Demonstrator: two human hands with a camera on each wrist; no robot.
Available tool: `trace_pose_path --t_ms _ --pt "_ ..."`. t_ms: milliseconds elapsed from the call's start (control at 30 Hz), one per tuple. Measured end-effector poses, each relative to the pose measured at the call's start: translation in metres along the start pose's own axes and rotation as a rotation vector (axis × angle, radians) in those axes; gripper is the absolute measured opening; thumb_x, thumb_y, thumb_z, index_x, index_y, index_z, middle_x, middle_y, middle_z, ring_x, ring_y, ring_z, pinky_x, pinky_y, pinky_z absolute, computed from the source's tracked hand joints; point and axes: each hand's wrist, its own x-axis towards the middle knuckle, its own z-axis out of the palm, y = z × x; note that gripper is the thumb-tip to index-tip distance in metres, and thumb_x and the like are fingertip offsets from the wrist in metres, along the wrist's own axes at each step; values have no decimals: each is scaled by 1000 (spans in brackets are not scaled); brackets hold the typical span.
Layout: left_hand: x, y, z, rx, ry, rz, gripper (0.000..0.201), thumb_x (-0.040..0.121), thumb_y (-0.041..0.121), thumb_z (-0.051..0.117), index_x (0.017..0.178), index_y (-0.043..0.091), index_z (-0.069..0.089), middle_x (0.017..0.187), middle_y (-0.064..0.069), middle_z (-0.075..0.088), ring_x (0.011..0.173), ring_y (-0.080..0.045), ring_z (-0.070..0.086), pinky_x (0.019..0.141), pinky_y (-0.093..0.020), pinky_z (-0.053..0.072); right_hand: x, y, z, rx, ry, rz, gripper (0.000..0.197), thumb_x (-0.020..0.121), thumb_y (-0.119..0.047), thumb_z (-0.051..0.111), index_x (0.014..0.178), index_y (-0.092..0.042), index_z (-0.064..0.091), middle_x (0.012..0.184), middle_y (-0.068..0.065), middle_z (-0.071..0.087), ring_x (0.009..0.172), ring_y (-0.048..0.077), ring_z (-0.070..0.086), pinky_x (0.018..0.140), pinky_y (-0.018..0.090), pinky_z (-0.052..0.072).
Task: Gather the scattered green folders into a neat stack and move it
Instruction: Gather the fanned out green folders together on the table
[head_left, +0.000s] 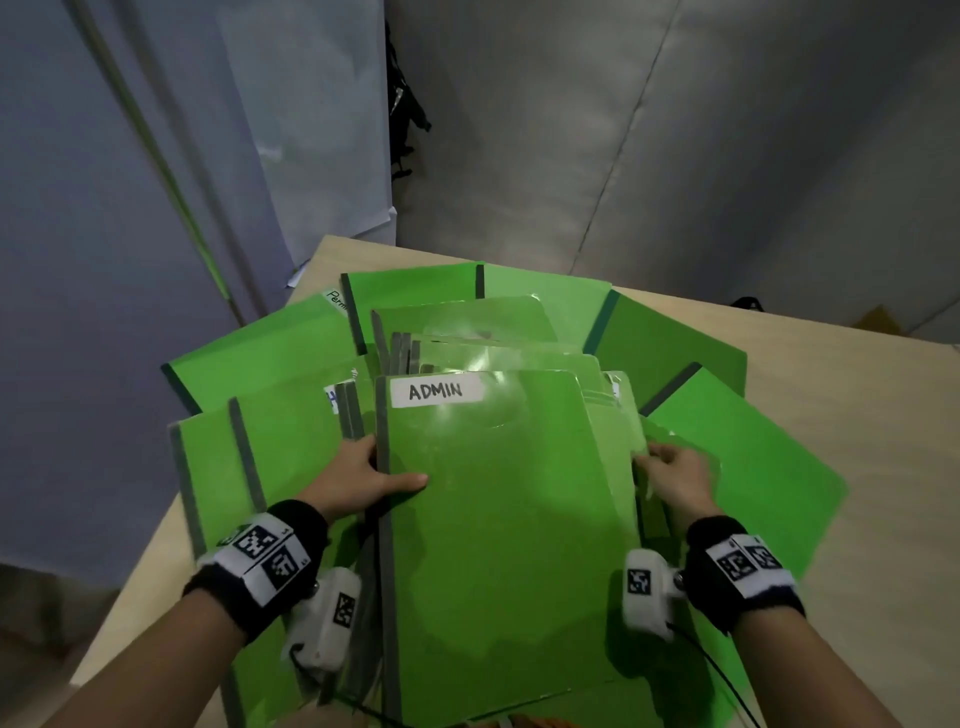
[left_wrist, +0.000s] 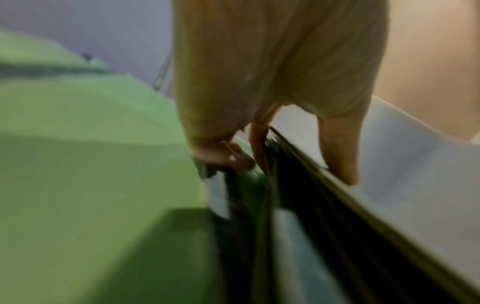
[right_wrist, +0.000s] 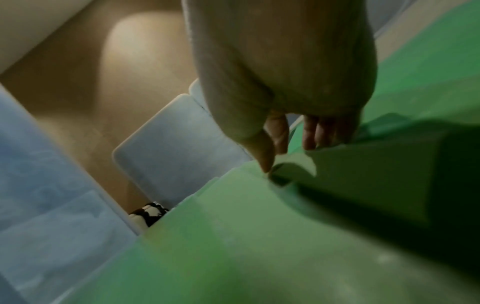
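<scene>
A pile of green folders lies in the middle of the table, its top one labelled ADMIN. My left hand grips the pile's left spine edge, thumb on the top cover and fingers tucked under. In the left wrist view the left hand clamps several dark folder edges. My right hand pinches the right edges of the pile; in the right wrist view the right hand curls its fingers over green covers. More green folders fan out around and beneath the pile.
The light wooden table has bare surface at the right and back. Its left edge drops off close to my left wrist. A grey curtain wall and blue sheeting stand behind the table.
</scene>
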Motion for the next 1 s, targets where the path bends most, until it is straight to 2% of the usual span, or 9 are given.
trace_pose_path --t_ms 133,267,367,467,533,700,833,900,1000 --pt "0 -14 -25 193 297 -107 86 70 50 71 143 22 35 152 -17 11 141 -39 15 115 -55 17 2 20 -17 -166 90 87 49 81 -25 68 127 -20 52 145 19 20 136 39 15 111 52 21" --pt "12 -26 -28 114 405 -246 113 66 57 70 149 8 12 155 -21 10 141 -41 18 114 -57 24 1 19 -16 -165 153 271 64 78 -26 70 129 -2 41 149 27 18 136 45 19 109 54 25" --pt "17 -17 -8 111 311 -122 83 85 42 58 148 7 16 156 -16 7 143 -37 13 117 -51 18 19 29 -17 -68 156 246 61 65 -34 76 111 1 54 133 25 45 118 46 45 97 56 44" --pt "21 -6 10 82 228 -41 64 93 17 47 149 18 19 157 -11 -4 144 -36 3 117 -52 15 13 11 -18 122 99 177 56 77 -12 70 126 4 49 129 23 52 114 42 52 96 51 46" --pt "27 -4 9 -38 239 -29 63 90 9 48 147 18 25 157 -11 3 141 -37 14 113 -49 27 7 -4 -14 206 7 118 60 83 -7 63 137 2 39 137 24 47 118 39 50 99 49 43" --pt "21 8 9 -476 194 4 74 90 17 55 149 8 11 153 -18 27 135 -33 37 111 -45 32 0 -16 -3 274 -29 -8 66 91 -19 54 147 -11 21 153 17 28 137 36 33 108 48 31" --pt "20 17 15 -417 80 10 61 89 23 57 141 1 32 144 -18 43 119 -25 49 101 -34 40 -5 -11 -1 384 -69 -52 76 85 -29 62 148 -17 20 154 17 26 137 37 33 108 54 28" --pt "20 17 14 -484 29 8 60 89 24 55 140 3 32 145 -16 42 124 -25 47 107 -37 35 -6 -14 -2 422 -88 -95 79 83 -31 64 148 -21 20 153 17 28 136 36 34 108 56 27" --pt "25 12 15 -557 -3 25 60 90 24 53 142 6 29 148 -14 39 123 -21 45 111 -38 31 -2 -28 -5 408 -234 -139 104 62 -45 75 148 -26 20 151 16 33 134 34 38 110 56 28"
